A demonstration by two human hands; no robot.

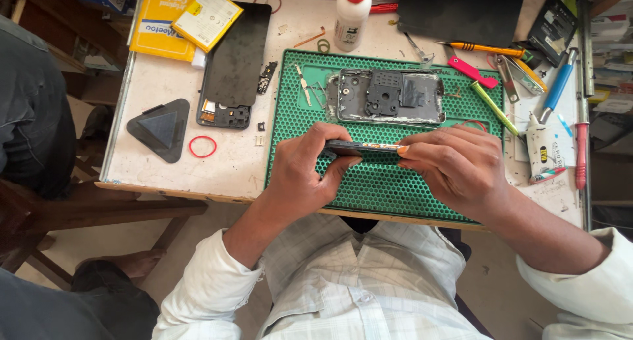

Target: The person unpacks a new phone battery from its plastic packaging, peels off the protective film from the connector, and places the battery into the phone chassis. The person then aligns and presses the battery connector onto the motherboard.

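Note:
Both my hands hold a thin dark phone part (364, 147), seen edge-on, just above the green honeycomb mat (369, 185). My left hand (306, 169) grips its left end with fingers curled under and thumb on top. My right hand (455, 163) pinches its right end. Beyond them on the mat lies an opened grey phone frame (389, 96) with its dark inner parts showing.
A black phone back panel (231, 66) and black triangular stand (161, 128) lie left, with a red rubber band (202, 146) and yellow boxes (178, 17). A glue bottle (351, 14), screwdrivers (491, 49), tweezers and pens crowd the back and right. Another person's legs are at left.

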